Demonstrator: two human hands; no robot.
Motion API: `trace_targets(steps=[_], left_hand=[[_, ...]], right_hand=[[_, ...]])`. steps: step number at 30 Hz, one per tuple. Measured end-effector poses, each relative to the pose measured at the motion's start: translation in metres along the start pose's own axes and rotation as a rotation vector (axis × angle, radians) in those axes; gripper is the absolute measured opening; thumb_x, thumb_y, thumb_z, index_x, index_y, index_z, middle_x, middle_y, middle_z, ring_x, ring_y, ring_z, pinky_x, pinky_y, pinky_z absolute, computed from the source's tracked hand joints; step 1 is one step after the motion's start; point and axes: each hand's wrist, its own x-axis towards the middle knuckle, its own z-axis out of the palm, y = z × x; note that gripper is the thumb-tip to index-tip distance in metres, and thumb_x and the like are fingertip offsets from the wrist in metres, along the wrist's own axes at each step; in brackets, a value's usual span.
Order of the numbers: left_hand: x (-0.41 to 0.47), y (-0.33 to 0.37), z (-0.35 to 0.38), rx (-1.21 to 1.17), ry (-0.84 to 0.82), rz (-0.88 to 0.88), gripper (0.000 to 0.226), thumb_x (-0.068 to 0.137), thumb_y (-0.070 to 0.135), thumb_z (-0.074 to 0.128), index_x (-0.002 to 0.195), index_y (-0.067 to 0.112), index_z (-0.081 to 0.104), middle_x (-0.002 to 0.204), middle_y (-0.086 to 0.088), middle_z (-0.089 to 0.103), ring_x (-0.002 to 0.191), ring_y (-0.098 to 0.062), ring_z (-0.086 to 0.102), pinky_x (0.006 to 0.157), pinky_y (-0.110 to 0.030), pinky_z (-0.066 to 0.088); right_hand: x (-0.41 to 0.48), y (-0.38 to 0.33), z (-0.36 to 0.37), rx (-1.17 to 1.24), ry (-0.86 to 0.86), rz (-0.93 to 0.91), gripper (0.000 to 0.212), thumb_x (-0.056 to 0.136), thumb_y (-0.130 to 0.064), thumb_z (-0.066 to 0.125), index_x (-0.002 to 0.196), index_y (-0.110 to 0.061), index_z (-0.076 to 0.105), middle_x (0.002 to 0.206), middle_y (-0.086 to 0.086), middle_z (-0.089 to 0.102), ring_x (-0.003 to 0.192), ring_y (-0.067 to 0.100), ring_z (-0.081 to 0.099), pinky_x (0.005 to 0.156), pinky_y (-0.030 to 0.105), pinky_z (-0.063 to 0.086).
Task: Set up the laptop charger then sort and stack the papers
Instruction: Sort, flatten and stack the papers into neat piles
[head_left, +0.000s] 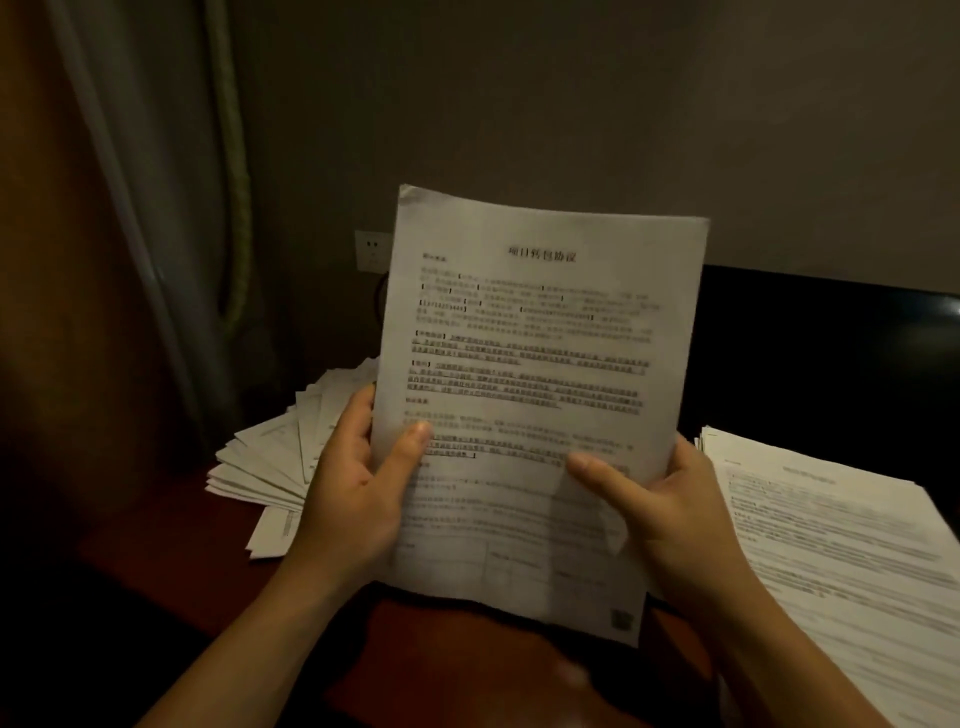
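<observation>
Sorting looks part done: left hand (353, 493) and right hand (660, 514) each pinch a white printed paper sheet (540, 364) above the reddish wooden table (441, 649), between a fanned pile (270, 457) at its left edge and a flatter stack (831, 545) at its right; charger unseen.

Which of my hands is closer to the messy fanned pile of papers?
Left. Your left hand grips the left edge of the held sheet, just beside the fanned pile. Your right hand grips the right edge, across the sheet from that pile.
</observation>
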Motion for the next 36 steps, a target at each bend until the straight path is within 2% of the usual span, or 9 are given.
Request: trace_targets(steps=[9,13,16,19,24,28,30,33,36], left_hand=[[-0.013,-0.036,-0.004,0.169,-0.052,-0.190,0.032,0.101,0.014,0.055,0.124,0.036,0.056,0.113,0.013,0.073,0.105,-0.009,0.070,0.085,-0.035,0.061],[-0.014,-0.029,-0.003,0.132,-0.085,-0.203,0.065,0.101,0.005,0.054,0.128,0.061,0.037,0.117,0.020,0.070,0.108,-0.007,0.069,0.085,-0.031,0.060],[-0.013,-0.026,-0.002,0.118,-0.115,-0.237,0.067,0.100,0.004,0.054,0.129,0.063,0.039,0.115,0.017,0.073,0.107,-0.012,0.071,0.085,-0.040,0.061],[-0.010,-0.023,-0.001,0.067,-0.150,-0.307,0.063,0.100,0.007,0.056,0.148,0.043,0.037,0.114,0.001,0.075,0.103,-0.021,0.073,0.087,-0.052,0.059],[-0.010,-0.012,0.029,-0.057,-0.299,-0.347,0.056,0.100,0.001,0.052,0.141,0.039,0.043,0.118,-0.002,0.074,0.107,-0.022,0.072,0.088,-0.044,0.060],[-0.011,-0.011,0.068,-0.121,-0.420,-0.372,0.052,0.102,0.001,0.049,0.143,0.034,0.048,0.126,0.000,0.070,0.113,-0.023,0.069,0.097,-0.050,0.055],[-0.012,-0.010,0.091,-0.141,-0.446,-0.389,0.051,0.102,0.002,0.050,0.141,0.035,0.050,0.124,0.002,0.071,0.112,-0.021,0.069,0.097,-0.048,0.055],[-0.015,-0.009,0.128,-0.149,-0.511,-0.419,0.048,0.102,0.001,0.050,0.138,0.033,0.053,0.121,0.003,0.072,0.111,-0.020,0.070,0.098,-0.048,0.055],[-0.017,-0.014,0.161,-0.058,-0.578,-0.388,0.048,0.101,0.002,0.052,0.137,0.035,0.054,0.122,0.006,0.071,0.114,-0.019,0.068,0.101,-0.050,0.052]], right_hand=[[0.004,0.020,-0.002,-0.267,-0.091,0.207,0.020,0.088,-0.018,0.075,0.104,-0.026,0.067,0.099,-0.012,0.077,0.088,0.011,0.075,0.079,0.040,0.063],[0.003,0.015,0.001,-0.091,-0.074,0.217,0.024,0.083,-0.007,0.076,0.101,-0.021,0.070,0.104,0.033,0.066,0.097,0.057,0.062,0.079,0.068,0.054],[-0.002,0.010,-0.002,-0.137,-0.059,0.184,0.028,0.084,-0.005,0.075,0.104,-0.020,0.065,0.092,0.021,0.071,0.076,0.033,0.068,0.066,0.041,0.058],[-0.013,0.004,-0.011,-0.220,-0.030,0.158,0.025,0.087,-0.002,0.073,0.103,-0.018,0.062,0.077,0.004,0.072,0.059,0.013,0.062,0.053,0.022,0.052],[-0.042,-0.005,-0.036,-0.276,0.068,0.174,0.019,0.087,-0.009,0.075,0.101,-0.019,0.067,0.088,0.002,0.076,0.076,0.019,0.072,0.065,0.030,0.059],[-0.067,-0.017,-0.065,-0.136,0.169,0.248,0.023,0.091,-0.002,0.068,0.111,-0.012,0.067,0.102,0.019,0.073,0.097,0.047,0.064,0.085,0.063,0.052],[-0.076,-0.022,-0.083,-0.088,0.264,0.259,0.032,0.091,0.002,0.066,0.118,-0.014,0.063,0.106,0.011,0.075,0.101,0.042,0.067,0.081,0.056,0.058],[-0.085,-0.028,-0.117,-0.183,0.393,0.256,0.042,0.090,-0.004,0.070,0.126,-0.022,0.056,0.105,-0.004,0.075,0.092,0.014,0.075,0.064,0.028,0.062],[-0.090,-0.029,-0.157,-0.324,0.471,0.286,0.059,0.090,-0.011,0.073,0.140,-0.025,0.044,0.110,-0.009,0.070,0.086,0.009,0.074,0.057,0.022,0.059]])
